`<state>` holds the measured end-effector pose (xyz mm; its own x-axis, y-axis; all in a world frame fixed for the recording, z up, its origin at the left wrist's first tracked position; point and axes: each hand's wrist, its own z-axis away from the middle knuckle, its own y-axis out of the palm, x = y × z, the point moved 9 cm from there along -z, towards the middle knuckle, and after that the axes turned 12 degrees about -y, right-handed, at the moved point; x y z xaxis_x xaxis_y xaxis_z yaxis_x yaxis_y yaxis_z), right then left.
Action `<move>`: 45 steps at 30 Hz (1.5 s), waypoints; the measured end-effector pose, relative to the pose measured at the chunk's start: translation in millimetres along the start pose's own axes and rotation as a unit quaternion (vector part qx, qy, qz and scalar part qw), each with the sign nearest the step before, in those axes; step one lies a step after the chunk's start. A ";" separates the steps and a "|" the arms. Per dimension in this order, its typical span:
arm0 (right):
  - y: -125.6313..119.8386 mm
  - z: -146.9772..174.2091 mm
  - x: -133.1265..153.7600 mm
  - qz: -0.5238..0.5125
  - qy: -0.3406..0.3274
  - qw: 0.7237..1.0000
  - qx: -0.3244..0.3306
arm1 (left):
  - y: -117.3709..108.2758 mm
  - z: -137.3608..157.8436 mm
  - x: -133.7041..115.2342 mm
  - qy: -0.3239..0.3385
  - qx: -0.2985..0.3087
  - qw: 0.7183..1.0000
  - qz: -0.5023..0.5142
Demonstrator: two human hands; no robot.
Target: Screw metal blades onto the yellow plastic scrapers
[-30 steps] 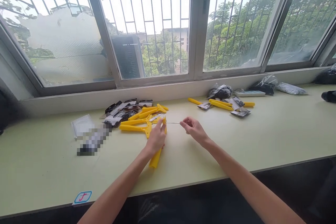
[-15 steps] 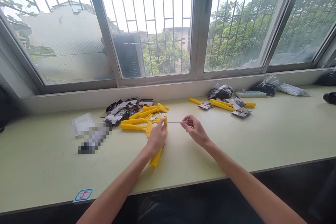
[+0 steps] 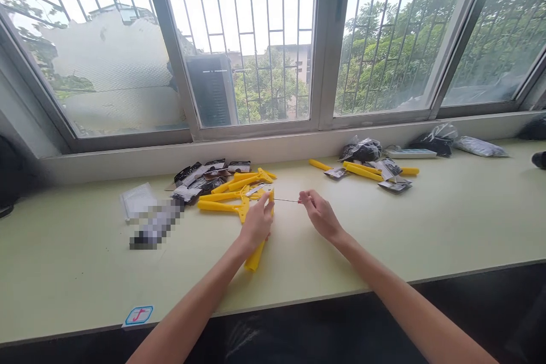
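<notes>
My left hand (image 3: pixel 258 223) is closed around a yellow plastic scraper (image 3: pixel 255 260), whose handle points down toward the table's front edge. My right hand (image 3: pixel 319 213) grips a screwdriver (image 3: pixel 285 200); most of its handle is hidden by the fingers, with a bit of red showing. Its thin metal shaft runs level to the left, and the tip meets the head of the held scraper. Just behind and left of my left hand lie several more yellow scrapers (image 3: pixel 219 205), overlapping one another.
Black-and-white packets (image 3: pixel 200 175) are heaped behind the scrapers. Left of them lie a clear plastic bag (image 3: pixel 139 202) and a blurred-out item (image 3: pixel 157 224). Yellow handles (image 3: pixel 362 171), more packets (image 3: pixel 396 184) and a bag of black parts (image 3: pixel 362 149) lie at the back right, below the window.
My right hand has shifted slightly right and its fingers have changed position on the screwdriver. My left hand still holds the scraper; the whole view has drifted a little.
</notes>
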<state>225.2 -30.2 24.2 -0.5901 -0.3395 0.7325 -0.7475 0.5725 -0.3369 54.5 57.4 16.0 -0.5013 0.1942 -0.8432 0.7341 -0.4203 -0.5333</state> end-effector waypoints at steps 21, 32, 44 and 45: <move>2.6 -1.4 6.7 -0.061 -0.023 0.998 -0.007 | -2.5 1.6 -1.6 -0.004 -0.011 1.000 -0.012; 1.9 -2.3 3.6 -0.066 -0.016 0.998 -0.018 | -2.4 2.5 -1.5 -0.014 -0.012 1.000 -0.013; 1.7 -2.5 0.7 -0.049 0.007 0.999 -0.006 | -2.6 2.1 -2.0 -0.002 -0.018 1.000 -0.019; 1.3 -3.0 1.5 -0.066 0.003 0.998 -0.013 | -2.5 2.1 -2.2 -0.001 -0.018 1.000 -0.020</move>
<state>224.3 -27.7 26.6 -0.4844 -0.4085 0.7736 -0.8104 0.5426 -0.2209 52.9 56.1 19.3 -0.5314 0.2090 -0.8209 0.7290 -0.3807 -0.5688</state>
